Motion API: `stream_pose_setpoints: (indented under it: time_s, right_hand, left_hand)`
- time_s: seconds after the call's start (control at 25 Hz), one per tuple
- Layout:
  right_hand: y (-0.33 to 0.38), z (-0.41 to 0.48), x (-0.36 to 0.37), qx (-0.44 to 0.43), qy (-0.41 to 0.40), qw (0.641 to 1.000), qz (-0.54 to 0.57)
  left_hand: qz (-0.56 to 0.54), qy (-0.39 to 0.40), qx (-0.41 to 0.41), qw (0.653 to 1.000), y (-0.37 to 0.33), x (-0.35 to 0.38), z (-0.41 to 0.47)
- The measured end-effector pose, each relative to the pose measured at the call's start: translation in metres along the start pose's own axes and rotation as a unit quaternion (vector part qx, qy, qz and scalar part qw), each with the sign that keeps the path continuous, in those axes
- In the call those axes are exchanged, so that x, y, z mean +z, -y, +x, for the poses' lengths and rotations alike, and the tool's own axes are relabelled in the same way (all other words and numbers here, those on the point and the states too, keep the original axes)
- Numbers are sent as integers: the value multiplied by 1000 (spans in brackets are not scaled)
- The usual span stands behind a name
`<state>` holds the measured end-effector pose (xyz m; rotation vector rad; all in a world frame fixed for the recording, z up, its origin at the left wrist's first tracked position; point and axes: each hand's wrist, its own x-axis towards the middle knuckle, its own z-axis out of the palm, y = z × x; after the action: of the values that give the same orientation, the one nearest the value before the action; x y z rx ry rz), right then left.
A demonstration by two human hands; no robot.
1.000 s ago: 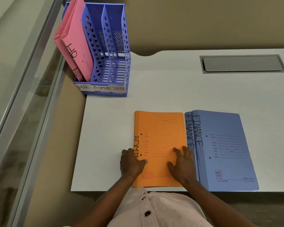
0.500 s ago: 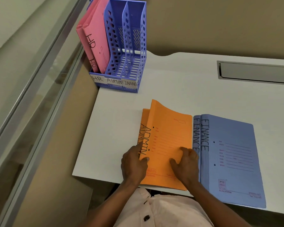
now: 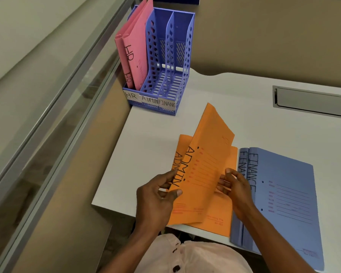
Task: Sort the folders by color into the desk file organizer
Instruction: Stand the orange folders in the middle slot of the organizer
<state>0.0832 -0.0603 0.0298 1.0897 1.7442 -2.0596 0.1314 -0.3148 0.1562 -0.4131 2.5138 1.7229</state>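
An orange ADMIN folder (image 3: 206,160) is tilted up off the desk, its far end raised. My left hand (image 3: 156,198) grips its spine edge and my right hand (image 3: 236,188) holds its right edge. A second orange ADMIN folder (image 3: 219,219) lies flat beneath it. Two blue FINANCE folders (image 3: 282,194) lie stacked to the right. The blue file organizer (image 3: 165,62) stands at the desk's far left corner, labelled HR, ADMIN and FINANCE. Two pink HR folders (image 3: 134,46) stand in its left slot; the middle and right slots hold nothing.
The white desk (image 3: 224,107) has a grey cable hatch (image 3: 311,101) at the back right. A glass partition with a metal rail (image 3: 53,107) runs along the left. The desk's left edge is close to the orange folders.
Both hands have lifted the top orange folder from flat on the desk to steeply tilted, uncovering the second orange folder. The camera has swung so the organizer appears nearer.
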Motion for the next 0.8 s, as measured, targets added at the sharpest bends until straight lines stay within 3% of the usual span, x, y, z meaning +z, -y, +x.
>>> stream_pose_setpoints:
  time_s: [0.2,0.44,0.8]
  right_hand:
    - [17,1,13,15,108,992,59]
    - [36,-2,30,47,150,972,172]
    - [58,5,32,34,183,963,196]
  left_hand:
    - [56,-32,154,986,-12,-12,-12]
    - [169,-60,325,929,-19,-12,-26]
    - [141,-122,312,932,-38,-14,-33]
